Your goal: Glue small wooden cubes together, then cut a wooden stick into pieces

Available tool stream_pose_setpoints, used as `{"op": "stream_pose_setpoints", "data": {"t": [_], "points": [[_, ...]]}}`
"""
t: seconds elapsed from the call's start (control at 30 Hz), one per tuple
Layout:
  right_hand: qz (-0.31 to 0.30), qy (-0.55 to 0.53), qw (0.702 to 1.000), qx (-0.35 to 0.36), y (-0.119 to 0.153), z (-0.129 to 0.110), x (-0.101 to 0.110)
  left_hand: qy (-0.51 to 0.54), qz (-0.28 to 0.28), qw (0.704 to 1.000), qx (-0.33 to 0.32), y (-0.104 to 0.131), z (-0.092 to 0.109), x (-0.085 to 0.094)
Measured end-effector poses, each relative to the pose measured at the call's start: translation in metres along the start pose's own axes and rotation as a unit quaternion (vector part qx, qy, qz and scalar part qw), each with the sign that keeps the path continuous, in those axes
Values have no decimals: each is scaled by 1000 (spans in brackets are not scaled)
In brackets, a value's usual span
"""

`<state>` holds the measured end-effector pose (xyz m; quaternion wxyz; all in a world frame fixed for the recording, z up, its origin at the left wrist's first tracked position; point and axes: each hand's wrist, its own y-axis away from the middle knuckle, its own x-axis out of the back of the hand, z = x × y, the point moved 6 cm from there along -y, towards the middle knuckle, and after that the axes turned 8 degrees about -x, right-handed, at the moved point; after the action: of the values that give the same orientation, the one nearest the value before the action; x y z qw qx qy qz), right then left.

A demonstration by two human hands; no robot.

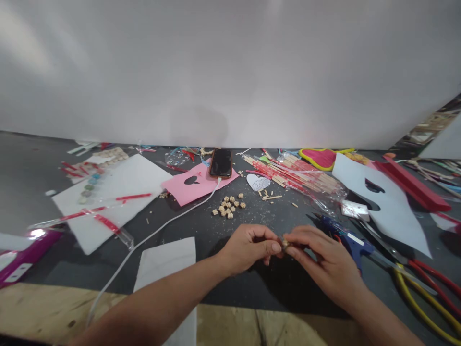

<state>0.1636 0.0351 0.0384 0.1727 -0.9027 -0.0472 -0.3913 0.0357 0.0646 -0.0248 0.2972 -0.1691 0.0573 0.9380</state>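
1. Left hand [252,247] and right hand [322,257] pinch one small wooden piece [285,243] at their fingertips.
2. They've got it in front and to the right of the wooden-bit pile [228,205].
3. Beyond that pile I spot a phone [221,163].

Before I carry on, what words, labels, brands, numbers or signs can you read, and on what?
No text is readable anywhere.
Blue glue gun: pale strip, too blurred to read.
Purple object: pale patches, no legible wording.
Phone: dark screen, nothing readable.
White paper heart: line drawing, no legible words.
Small held piece: too small to tell.
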Motion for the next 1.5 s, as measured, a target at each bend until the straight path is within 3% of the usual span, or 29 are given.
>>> {"op": "stream_pose_setpoints", "data": {"t": [0.13,0.23,0.43,0.83,1.2,1.37,1.5], "points": [[65,52,996,-41,-4,14,16,-81,84,992,-40,-1,9,12],[66,96,992,-38,-6,21,15,-184,126,970,-92,1,18,18],[1,184,982,-35,-6,34,-8,-348,80,919,-166,5,26,6],[-18,280,959,-37,-19,37,-28,-333,82,924,-168,2,19,7],[-6,251,967,-41,-10,38,-10,-329,89,923,-176,3,21,9],[-50,256,965,-26,-6,38,-19,-332,89,923,-173,3,22,9],[-48,270,962,-11,-5,36,-25,-327,92,925,-167,2,22,8]]}}
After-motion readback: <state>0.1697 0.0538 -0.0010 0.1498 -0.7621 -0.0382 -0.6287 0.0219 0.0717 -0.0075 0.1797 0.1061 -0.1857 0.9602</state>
